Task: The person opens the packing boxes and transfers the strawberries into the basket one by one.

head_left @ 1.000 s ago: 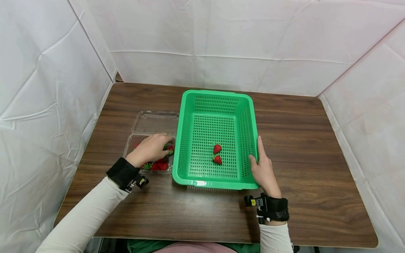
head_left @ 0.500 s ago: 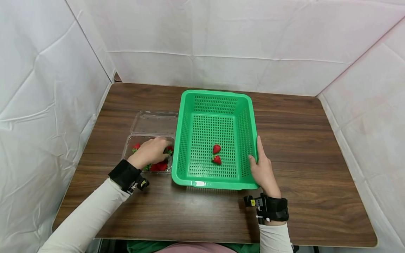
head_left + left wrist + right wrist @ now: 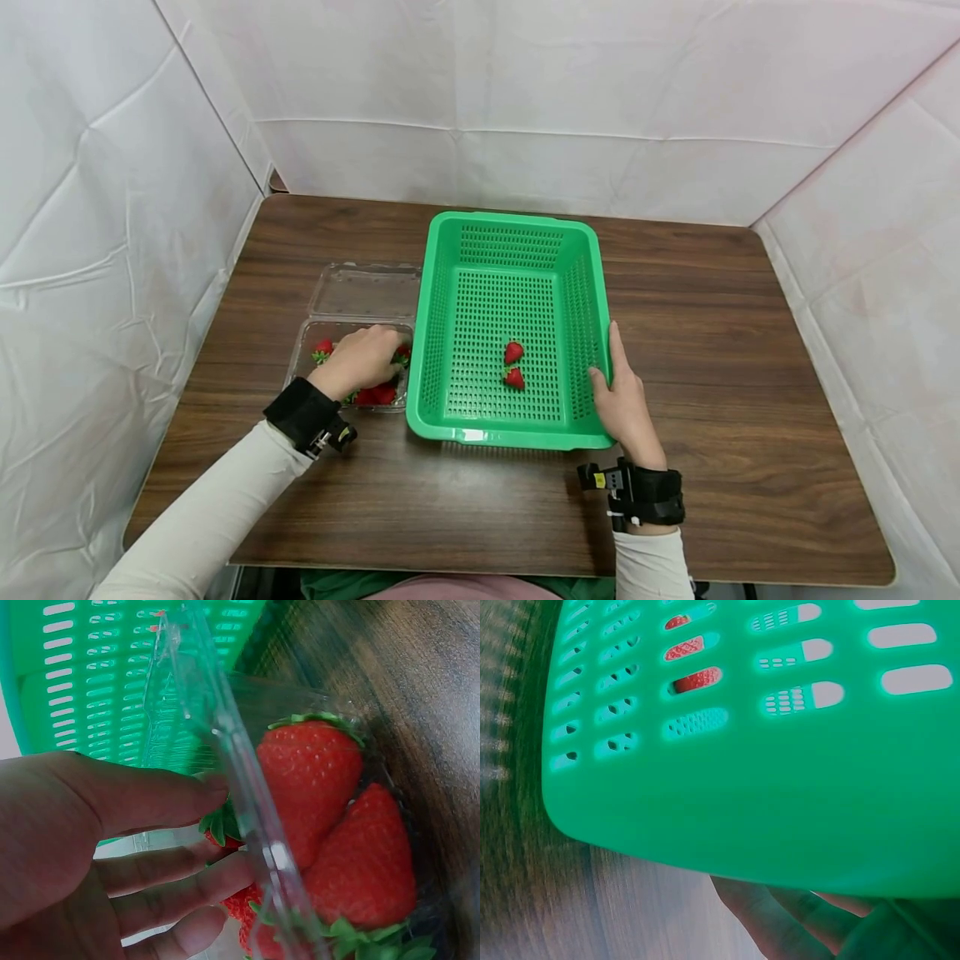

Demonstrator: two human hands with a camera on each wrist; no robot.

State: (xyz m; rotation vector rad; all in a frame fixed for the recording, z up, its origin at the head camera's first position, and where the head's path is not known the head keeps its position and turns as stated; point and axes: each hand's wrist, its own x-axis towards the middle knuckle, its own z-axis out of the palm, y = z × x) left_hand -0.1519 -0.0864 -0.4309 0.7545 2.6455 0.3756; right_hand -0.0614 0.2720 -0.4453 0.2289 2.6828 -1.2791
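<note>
My left hand (image 3: pixel 362 360) reaches into a clear plastic clamshell box (image 3: pixel 298 367) at the left of the basket. In the left wrist view its thumb and fingers close around a small strawberry (image 3: pixel 223 834) with green leaves, partly hidden by the fingers. Two large strawberries (image 3: pixel 311 780) show through the box wall beside them. Against the right side of a green perforated basket (image 3: pixel 517 437), my right hand (image 3: pixel 624 408) grips the rim, thumb inside and fingers outside. Two strawberries (image 3: pixel 513 353) lie on the basket's floor.
The box's lid (image 3: pixel 367 292) lies folded back behind it, against the basket's left side. More strawberries (image 3: pixel 323 350) sit in the box. Everything stands on a dark wooden table (image 3: pixel 720 375), with white sheeting (image 3: pixel 562 92) hung around it.
My left hand has shifted slightly inside the box, uncovering a strawberry at its left. The right hand and the basket stay in place.
</note>
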